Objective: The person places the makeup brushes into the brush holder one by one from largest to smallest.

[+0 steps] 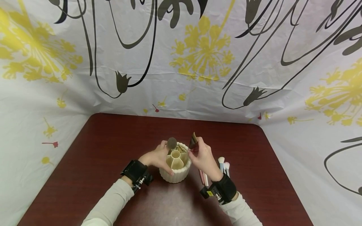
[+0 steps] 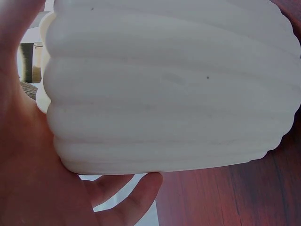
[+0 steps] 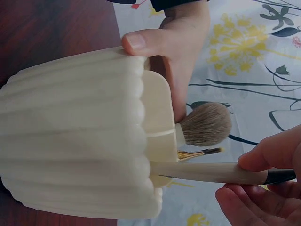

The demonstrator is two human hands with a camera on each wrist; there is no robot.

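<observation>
A cream ribbed brush holder with a scalloped rim and a divided insert stands upright on the table. My left hand grips it from the left, thumb over the near rim and fingers around the far side. Between thumb and fingers, my right hand pinches a makeup brush with a beige handle and black ferrule. Its handle end is inside the rim on the right; its dark bristles point up. A large fluffy brush and a thin gold-handled brush stand in the back compartments.
On the dark red table, several white-tipped brushes lie right of the holder, beneath the right wrist. Pink and white handles lie closer to the holder. A patterned white cloth hangs behind and at both sides.
</observation>
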